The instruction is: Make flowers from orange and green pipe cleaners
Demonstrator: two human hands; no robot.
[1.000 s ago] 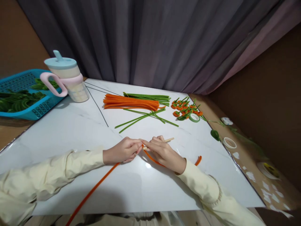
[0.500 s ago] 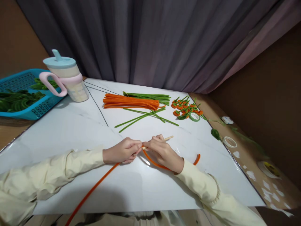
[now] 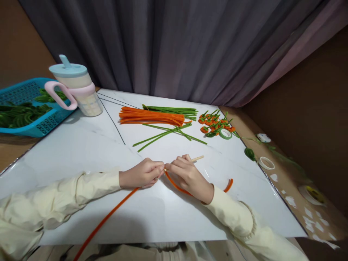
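Note:
My left hand [image 3: 144,173] is closed, pinching a long orange pipe cleaner [image 3: 108,214] that trails down over the table's front edge. My right hand [image 3: 191,177] is closed around a thin wooden stick [image 3: 198,158], whose far end sticks out past the fingers. The fingertips of both hands nearly meet, and there the pipe cleaner crosses the stick; how it is wound is hidden by the fingers. Its other part loops beneath my right hand and comes out to the right. Farther back lie a bundle of orange pipe cleaners [image 3: 152,116] and a few loose green pipe cleaners [image 3: 160,136].
Small orange flowers with green stems [image 3: 214,121] lie at back right beside a green tape roll [image 3: 225,134]. A white ring [image 3: 266,163] and paper scraps [image 3: 308,221] are at the right. At left stand a lidded cup [image 3: 91,103] and a blue basket [image 3: 40,125] of green pieces.
The wooden stick reaches slightly farther out to the right of my right hand, which has shifted a little rightward. My left hand stays almost in place.

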